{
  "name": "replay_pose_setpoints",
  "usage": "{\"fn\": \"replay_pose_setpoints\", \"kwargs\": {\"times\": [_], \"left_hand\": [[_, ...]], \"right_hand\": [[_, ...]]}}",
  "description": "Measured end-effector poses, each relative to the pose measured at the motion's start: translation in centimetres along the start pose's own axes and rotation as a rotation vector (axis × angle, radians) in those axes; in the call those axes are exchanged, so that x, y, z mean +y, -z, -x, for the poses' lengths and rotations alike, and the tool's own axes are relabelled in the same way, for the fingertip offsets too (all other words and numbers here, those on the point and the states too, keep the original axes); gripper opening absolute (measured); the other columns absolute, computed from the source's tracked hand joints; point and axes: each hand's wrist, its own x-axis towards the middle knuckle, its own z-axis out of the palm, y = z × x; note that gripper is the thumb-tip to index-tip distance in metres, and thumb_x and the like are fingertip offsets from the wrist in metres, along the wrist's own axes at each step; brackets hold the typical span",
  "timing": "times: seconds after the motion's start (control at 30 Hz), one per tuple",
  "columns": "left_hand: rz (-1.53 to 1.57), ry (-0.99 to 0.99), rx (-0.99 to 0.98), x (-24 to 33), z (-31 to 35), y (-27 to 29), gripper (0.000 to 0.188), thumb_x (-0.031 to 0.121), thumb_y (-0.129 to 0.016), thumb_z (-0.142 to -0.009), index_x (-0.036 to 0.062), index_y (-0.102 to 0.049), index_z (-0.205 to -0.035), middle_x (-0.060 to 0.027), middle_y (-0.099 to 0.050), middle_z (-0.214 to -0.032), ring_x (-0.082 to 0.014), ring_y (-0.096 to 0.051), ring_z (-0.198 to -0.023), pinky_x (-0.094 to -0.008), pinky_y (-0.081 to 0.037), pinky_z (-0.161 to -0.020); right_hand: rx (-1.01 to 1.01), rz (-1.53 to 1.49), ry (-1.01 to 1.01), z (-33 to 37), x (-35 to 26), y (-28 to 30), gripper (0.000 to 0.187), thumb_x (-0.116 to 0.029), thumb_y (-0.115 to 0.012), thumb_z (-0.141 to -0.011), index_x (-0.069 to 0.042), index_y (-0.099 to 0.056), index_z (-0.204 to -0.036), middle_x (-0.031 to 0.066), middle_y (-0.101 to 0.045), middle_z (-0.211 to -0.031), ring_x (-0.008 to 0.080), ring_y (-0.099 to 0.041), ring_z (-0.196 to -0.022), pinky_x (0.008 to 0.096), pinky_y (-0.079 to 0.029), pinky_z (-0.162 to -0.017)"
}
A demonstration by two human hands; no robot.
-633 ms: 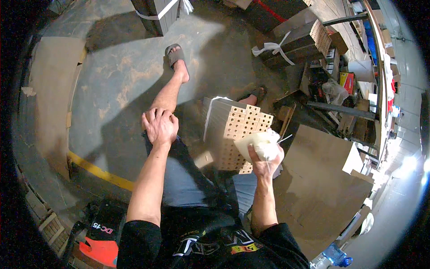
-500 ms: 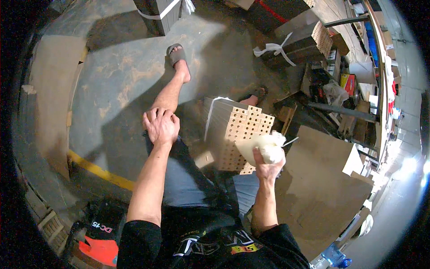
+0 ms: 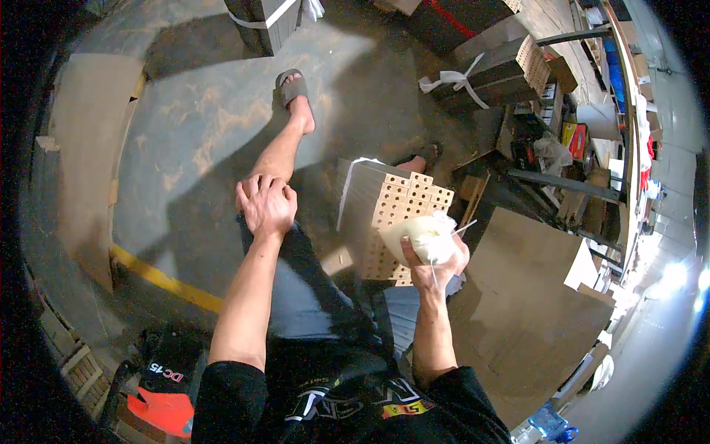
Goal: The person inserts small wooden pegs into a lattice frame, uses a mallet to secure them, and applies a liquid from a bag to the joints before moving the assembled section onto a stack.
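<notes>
My right hand (image 3: 435, 272) is wrapped round a cream-white rounded thing (image 3: 405, 235), blunt and smooth toward the left. Crinkled clear plastic covers its other end, and a thin white straw-like stick (image 3: 464, 228) pokes out there. Its exact kind does not show. Just beyond it, between my legs, stands a bound bundle of grey slats (image 3: 360, 196) with pale end faces full of round holes. My left hand (image 3: 268, 207) lies on my left knee with its fingers stretched out, holding nothing.
Brown cardboard (image 3: 529, 296) lies to my right, below a cluttered shelf rack (image 3: 569, 185). More tied slat bundles (image 3: 495, 78) are at the far right and far middle. Behind my left arm is an orange-and-black item (image 3: 164, 407). A yellow floor line (image 3: 166, 281) crosses the left.
My right hand has moved slightly left with the cream-white thing and turned it, so the wrapped end faces me more. My left hand rests where it was.
</notes>
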Motion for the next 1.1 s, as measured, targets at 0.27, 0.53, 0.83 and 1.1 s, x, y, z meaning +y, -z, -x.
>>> {"fn": "replay_pose_setpoints", "kwargs": {"times": [0.27, 0.53, 0.83, 1.1], "left_hand": [[0.003, 0.005, 0.003, 0.3, -0.1, 0.1, 0.031, 0.033, -0.055, -0.090, 0.0107, -0.075, -0.099, -0.0070, -0.068, -0.117, -0.0295, -0.052, -0.122, -0.0547, -0.026, -0.115], [-0.012, 0.030, -0.056, 0.6, -0.2, 0.6, 0.031, 0.032, -0.054, -0.091, 0.0113, -0.075, -0.100, -0.0060, -0.068, -0.118, -0.0281, -0.051, -0.124, -0.0536, -0.024, -0.117], [-0.025, 0.039, -0.065, 0.4, -0.1, 0.3, 0.030, 0.033, -0.055, -0.091, 0.0127, -0.075, -0.101, -0.0047, -0.067, -0.120, -0.0269, -0.051, -0.125, -0.0534, -0.023, -0.117], [-0.031, 0.032, -0.042, 0.4, -0.2, 0.1, 0.030, 0.033, -0.055, -0.091, 0.0134, -0.075, -0.103, -0.0044, -0.067, -0.122, -0.0266, -0.050, -0.127, -0.0539, -0.023, -0.118]], "right_hand": [[0.021, -0.157, -0.175, 2.0, 1.7, 1.0, 0.061, -0.027, -0.090, -0.065, -0.001, -0.062, -0.112, 0.0133, -0.068, -0.104, 0.0255, -0.067, -0.095, 0.0376, -0.053, -0.089], [-0.042, -0.100, -0.271, 2.6, 2.2, 0.7, 0.070, -0.031, -0.091, -0.064, 0.001, -0.059, -0.118, 0.0120, -0.065, -0.105, 0.0231, -0.064, -0.098, 0.0370, -0.052, -0.091], [-0.080, -0.234, -0.260, 2.5, 1.4, 0.6, 0.066, -0.033, -0.089, -0.066, 0.003, -0.063, -0.115, 0.0115, -0.069, -0.106, 0.0221, -0.066, -0.099, 0.0361, -0.053, -0.091], [-0.059, -0.404, -0.329, 1.9, 1.9, 1.9, 0.062, -0.025, -0.085, -0.076, 0.008, -0.063, -0.123, 0.0194, -0.065, -0.129, 0.0274, -0.060, -0.121, 0.0402, -0.043, -0.108]]}}
